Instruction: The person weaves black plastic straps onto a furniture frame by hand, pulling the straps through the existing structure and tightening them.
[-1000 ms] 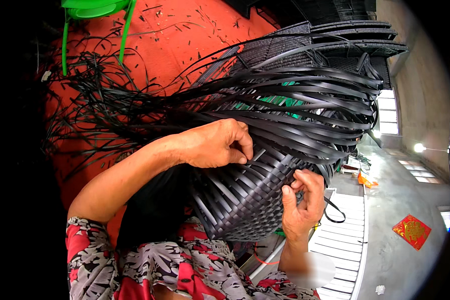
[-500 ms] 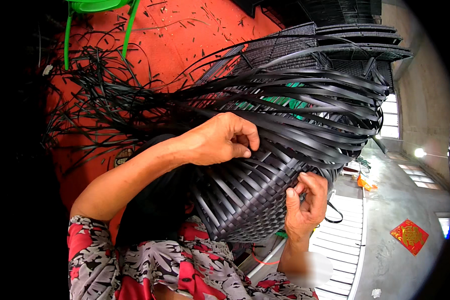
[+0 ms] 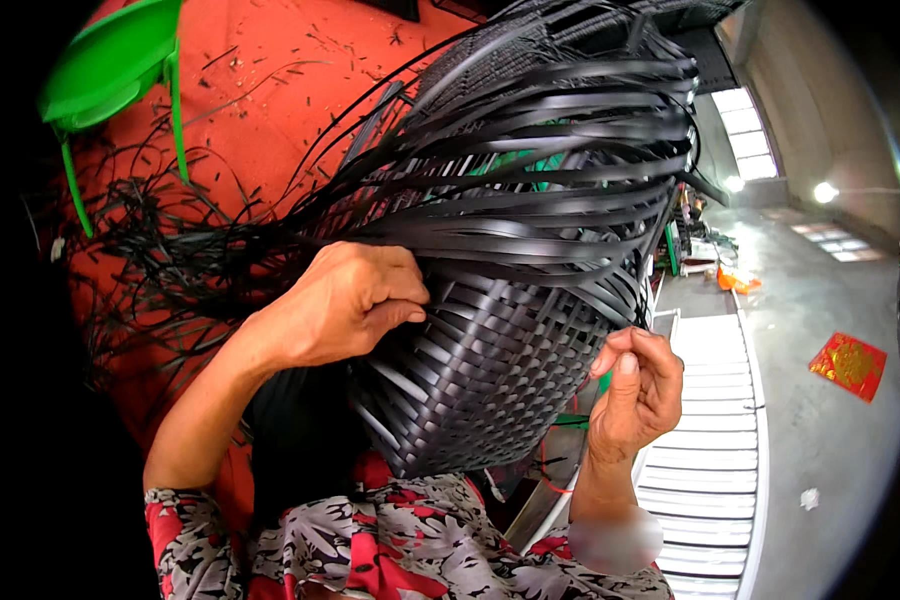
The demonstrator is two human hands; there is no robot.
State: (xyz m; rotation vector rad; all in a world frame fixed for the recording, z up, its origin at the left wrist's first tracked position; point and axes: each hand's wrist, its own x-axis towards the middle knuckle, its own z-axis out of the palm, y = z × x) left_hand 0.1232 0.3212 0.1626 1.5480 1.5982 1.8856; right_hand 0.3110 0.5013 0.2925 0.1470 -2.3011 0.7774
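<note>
One black woven piece of flat, shiny plastic-looking strips [image 3: 505,375], set before the person's chest

Its broad face shows a tight checkered weave, glossy along the ridge where the strips bend over. Toward the left, the strips run side by side with dark slits between them, the weave looser there than on the right. Above, a thick sheaf of long, loose black strips [image 3: 540,235] arches across the top and trails left onto the orange-red floor [image 3: 240,195], where dark scraps lie scattered.

The bare left hand [image 3: 355,300] is at the upper left edge, fingers curled, thumb drawn close to the forefinger; whether that grip pinches a strip, I cannot tell. The bare right hand [image 3: 640,388] is at the right edge, fingers bent and thumb raised near them, a loose grip whose hold I cannot tell either.

The woven face fills the space between the hands, and its lower corner comes close to the floral-patterned clothing [image 3: 405,535]. Above, the sheaf crowds both hands. Room widens on the right, where a long white slatted panel [image 3: 705,430] lies beyond the right hand. A bright green plastic chair [image 3: 110,75] stands well apart at the upper left
</note>
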